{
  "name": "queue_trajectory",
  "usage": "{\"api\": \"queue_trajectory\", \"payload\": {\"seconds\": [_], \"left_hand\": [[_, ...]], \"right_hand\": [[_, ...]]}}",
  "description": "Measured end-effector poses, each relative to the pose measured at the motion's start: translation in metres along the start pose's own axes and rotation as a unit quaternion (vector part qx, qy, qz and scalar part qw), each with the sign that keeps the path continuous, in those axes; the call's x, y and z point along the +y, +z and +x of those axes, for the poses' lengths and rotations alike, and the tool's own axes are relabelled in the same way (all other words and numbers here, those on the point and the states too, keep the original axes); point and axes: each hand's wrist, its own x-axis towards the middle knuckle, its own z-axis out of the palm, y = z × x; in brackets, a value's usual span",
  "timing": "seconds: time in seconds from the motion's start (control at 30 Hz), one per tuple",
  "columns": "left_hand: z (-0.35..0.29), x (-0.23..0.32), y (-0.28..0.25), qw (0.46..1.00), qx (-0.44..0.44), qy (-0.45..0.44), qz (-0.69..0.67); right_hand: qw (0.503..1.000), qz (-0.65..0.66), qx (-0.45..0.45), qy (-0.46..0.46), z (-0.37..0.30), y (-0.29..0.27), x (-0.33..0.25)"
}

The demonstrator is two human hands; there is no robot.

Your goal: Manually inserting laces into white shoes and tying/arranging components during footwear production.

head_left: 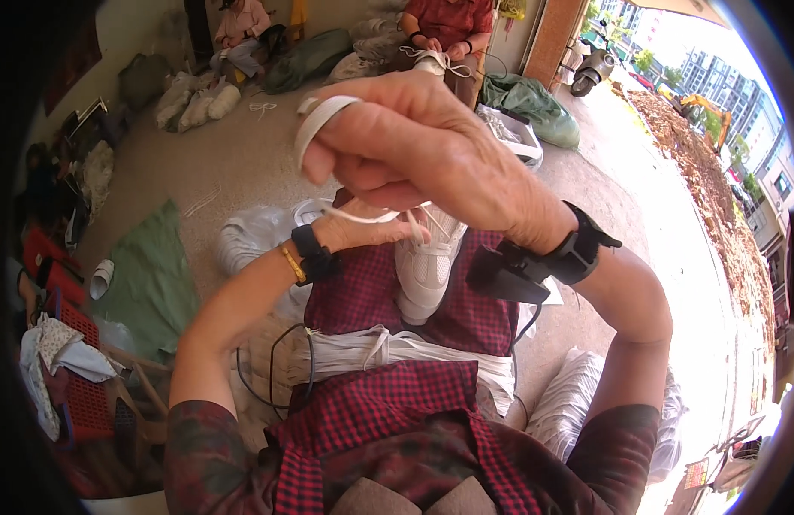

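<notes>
A white sneaker rests on my lap, over a red-and-black checked apron, its toe pointing toward me. My right hand is raised above it, closed on a white shoelace that loops round the fingers. From there the lace runs down toward the shoe. My left hand is at the shoe's left side, thumb and fingers pinching the lace near the eyelets. Part of the left hand and the shoe's upper end are hidden behind my right hand.
A bundle of white laces lies across my lap. Bagged white shoes are at the left, beside a green cloth and a red plastic crate. A person in red handles another laced shoe ahead; a green sack lies nearby.
</notes>
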Motion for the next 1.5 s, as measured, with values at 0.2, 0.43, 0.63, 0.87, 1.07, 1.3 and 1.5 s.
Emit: {"api": "queue_trajectory", "payload": {"seconds": [0.2,0.43,0.63,0.87,1.07,1.3,1.5], "left_hand": [[0.02,-0.015,0.011,0.993,-0.012,0.092,0.073],[-0.037,-0.077,-0.039,0.755,0.22,-0.265,-0.559],[-0.098,-0.147,-0.112,0.706,0.325,-0.206,-0.594],[-0.121,-0.177,-0.217,0.764,0.415,-0.217,-0.444],[-0.086,-0.146,-0.206,0.909,0.201,-0.359,0.061],[-0.011,-0.036,-0.044,0.986,0.081,-0.1,0.108],[-0.001,-0.028,0.005,0.988,0.008,0.079,0.135]], "right_hand": [[0.994,0.107,0.017,-0.035,0.014,-0.001,-0.005],[0.92,0.288,0.084,-0.254,-0.071,-0.142,-0.021],[0.85,0.234,0.436,-0.183,-0.222,-0.243,0.086],[0.76,0.255,0.579,-0.146,-0.355,-0.251,0.195],[0.659,-0.291,0.405,0.564,-0.365,-0.216,0.217],[0.856,-0.451,0.233,0.097,-0.162,-0.074,0.15],[0.842,-0.526,0.117,0.032,-0.135,-0.047,0.172]]}}
